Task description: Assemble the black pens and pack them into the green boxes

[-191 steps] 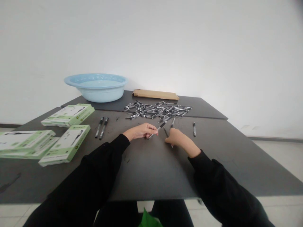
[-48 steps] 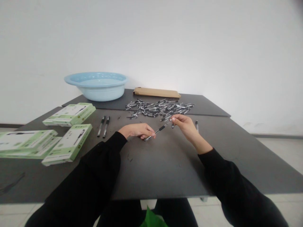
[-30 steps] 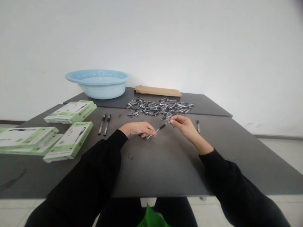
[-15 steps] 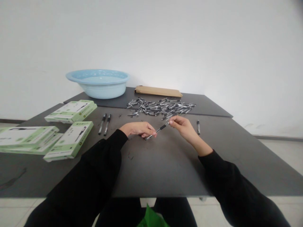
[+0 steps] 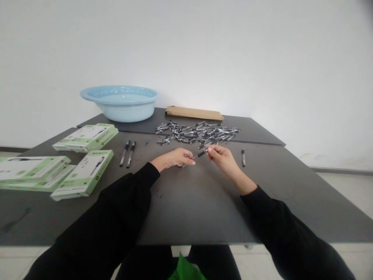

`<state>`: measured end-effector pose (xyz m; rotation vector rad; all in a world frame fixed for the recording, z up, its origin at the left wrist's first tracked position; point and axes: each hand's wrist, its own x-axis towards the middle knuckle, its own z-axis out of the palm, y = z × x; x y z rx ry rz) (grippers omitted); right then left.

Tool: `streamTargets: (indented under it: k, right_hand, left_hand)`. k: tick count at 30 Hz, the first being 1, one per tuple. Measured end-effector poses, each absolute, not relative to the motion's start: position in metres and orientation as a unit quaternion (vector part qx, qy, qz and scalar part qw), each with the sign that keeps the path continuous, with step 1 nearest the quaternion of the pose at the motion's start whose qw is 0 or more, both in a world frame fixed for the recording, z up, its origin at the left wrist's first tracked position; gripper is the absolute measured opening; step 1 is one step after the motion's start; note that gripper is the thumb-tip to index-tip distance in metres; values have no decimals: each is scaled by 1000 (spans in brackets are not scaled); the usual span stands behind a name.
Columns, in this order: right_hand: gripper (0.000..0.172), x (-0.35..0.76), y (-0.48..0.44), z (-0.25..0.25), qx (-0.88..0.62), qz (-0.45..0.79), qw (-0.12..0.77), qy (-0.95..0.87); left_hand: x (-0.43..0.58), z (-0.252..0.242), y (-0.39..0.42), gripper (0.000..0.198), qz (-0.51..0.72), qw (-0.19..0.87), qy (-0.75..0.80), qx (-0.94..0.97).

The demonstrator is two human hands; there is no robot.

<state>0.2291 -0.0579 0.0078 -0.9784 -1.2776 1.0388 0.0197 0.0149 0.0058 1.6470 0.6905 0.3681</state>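
A clear pen with a black grip (image 5: pixel 199 154) slants between my two hands over the dark table (image 5: pixel 201 206). My left hand (image 5: pixel 177 157) is closed around its lower barrel, thumb stretched along it. At the upper end, the fingertips of my right hand (image 5: pixel 220 157) pinch the tip; whether a small part is in that pinch is hidden. Just beyond my hands lies a heap of pens and caps (image 5: pixel 204 132). One capped pen (image 5: pixel 243 157) rests to the right of my right hand, and two capped pens (image 5: pixel 128 154) lie side by side left of my left hand.
Green and white pen boxes (image 5: pixel 84 175) lie at the left, some stacked, such as a pair of boxes (image 5: pixel 87 136) farther back. A light blue basin (image 5: pixel 125 109) stands at the back left, and a flat brown cardboard piece (image 5: pixel 194 112) lies behind the heap.
My left hand has slid up along the pen toward my right hand, covering more of the barrel. My right hand has shifted slightly left and still pinches the upper end.
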Motion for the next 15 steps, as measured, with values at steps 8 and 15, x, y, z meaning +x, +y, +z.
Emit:
streamTargets:
  k: [8,15]
  right_hand:
    - [41,227,-57,11,-432,446,615,-486]
    - [38,222,-62,16,-382,484,659,-431]
  left_hand:
    - [37,6,-9,42,165,688,222,671]
    - [52,9,-29,39,161,835,137,507]
